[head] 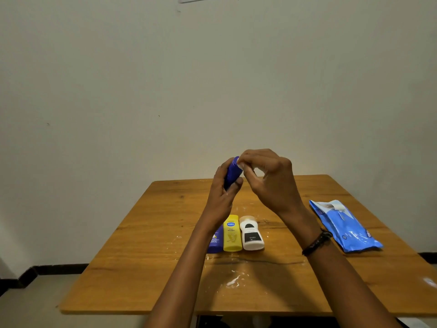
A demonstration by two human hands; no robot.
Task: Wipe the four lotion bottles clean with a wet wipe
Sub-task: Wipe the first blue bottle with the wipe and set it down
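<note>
1. Left hand [222,188]: raised above the far half of the table, fingers and thumb curled round the held bottle [233,172]. The bottle is deep blue and tilted, its top end up and to the right.
2. Right hand [269,178]: just right of the left hand, at the same height. Thumb and fingertips are pinched together at the top of the held bottle. A small white scrap shows there, the wipe [240,165]; most of it is hidden in the fingers.
3. Bracelet [316,242]: dark, on the right wrist.
4. Three more bottles sit on the table below the hands, side by side in a tight row. The blue bottle [216,242] is on the left, half hidden by the left forearm. The yellow bottle [232,233] is in the middle and the white bottle [251,233], with a dark label, on the right. Caps point away from the camera. Lying or standing: cannot tell.
5. Pack [343,226]: a light-blue soft pack of wipes, lying flat near the right edge of the table, well apart from the row.
6. Table [142,256]: wood grain, orange-brown, rounded corners, its far edge against the wall. White smears [234,281] and specks lie on it near and around the bottle row. There is a glossy patch at the near right edge.
7. Wall [118,91]: plain, pale, a few small marks. The edge of a pale panel shows at the very top.
8. Skirting [59,268]: black, along the foot of the wall on the left, and a short piece on the right.
9. Floor [35,301]: pale, seen at the lower left.
</note>
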